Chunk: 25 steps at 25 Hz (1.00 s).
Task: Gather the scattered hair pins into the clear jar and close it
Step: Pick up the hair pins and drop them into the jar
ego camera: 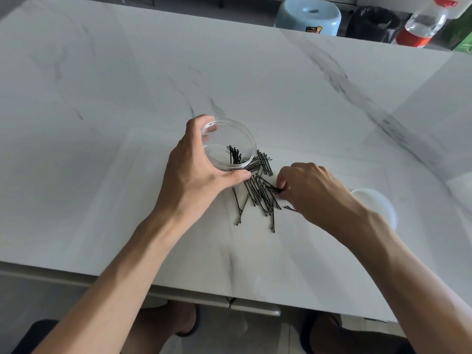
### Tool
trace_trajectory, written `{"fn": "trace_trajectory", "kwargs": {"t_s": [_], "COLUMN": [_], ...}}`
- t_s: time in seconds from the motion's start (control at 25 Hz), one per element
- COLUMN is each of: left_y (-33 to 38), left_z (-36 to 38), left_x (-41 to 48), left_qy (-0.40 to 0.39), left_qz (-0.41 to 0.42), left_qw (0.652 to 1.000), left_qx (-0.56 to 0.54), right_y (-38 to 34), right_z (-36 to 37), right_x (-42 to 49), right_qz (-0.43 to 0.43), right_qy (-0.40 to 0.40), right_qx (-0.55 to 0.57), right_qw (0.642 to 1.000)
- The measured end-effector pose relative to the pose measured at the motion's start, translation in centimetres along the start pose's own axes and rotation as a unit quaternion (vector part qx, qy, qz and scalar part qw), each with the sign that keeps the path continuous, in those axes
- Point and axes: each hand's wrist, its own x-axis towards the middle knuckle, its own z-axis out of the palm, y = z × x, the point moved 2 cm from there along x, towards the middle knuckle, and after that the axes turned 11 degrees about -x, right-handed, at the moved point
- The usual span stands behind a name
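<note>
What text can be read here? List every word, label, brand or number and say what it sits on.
No text here is readable.
Blue stool: a small dark and orange sticker on its side, print too small and blurred to read.
Clear bottle: a red label band, no lettering legible.
Clear jar, hair pins, white lid and marble table: no markings visible.

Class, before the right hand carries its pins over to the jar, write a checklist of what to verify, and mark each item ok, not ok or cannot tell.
1. Clear jar open, mouth free: ok.
2. Left hand steadying the jar: ok.
3. Right hand pinching pins: ok; how many, cannot tell.
4. Pile of hair pins beside the jar, easy to reach: ok.
5. All pins gathered: not ok; only a few lie in the jar.
6. White lid near the right forearm: ok.
</note>
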Motion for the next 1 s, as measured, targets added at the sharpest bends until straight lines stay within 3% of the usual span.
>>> {"fn": "trace_trajectory", "kwargs": {"t_s": [0.2,0.36,0.64,0.8,1.0], "left_y": [-0.1,-0.1,0.0,0.0,0.1], "left_z": [0.2,0.2,0.0,0.3,0.0], "left_x": [0.0,0.0,0.1,0.1,0.2], "left_qy": [-0.004,-0.004,-0.002,-0.006,-0.001], "left_qz": [-0.002,-0.002,-0.007,-0.011,-0.011], "left_qw": [1.000,1.000,1.000,1.000,0.999], "left_qx": [-0.003,-0.003,-0.007,-0.010,-0.030], "right_y": [-1.2,-0.7,1.3,2.4,1.6], "right_z": [-0.3,-0.3,-2.2,-3.9,-4.9], "right_x": [-0.3,-0.1,0.5,0.3,0.5], "right_qz": [-0.020,-0.019,-0.014,-0.005,-0.019], "right_qy": [-0.002,-0.013,0.030,-0.065,0.051], "right_qx": [-0.104,-0.105,0.106,0.072,0.130], "right_qw": [0.994,0.994,0.994,0.995,0.990]}}
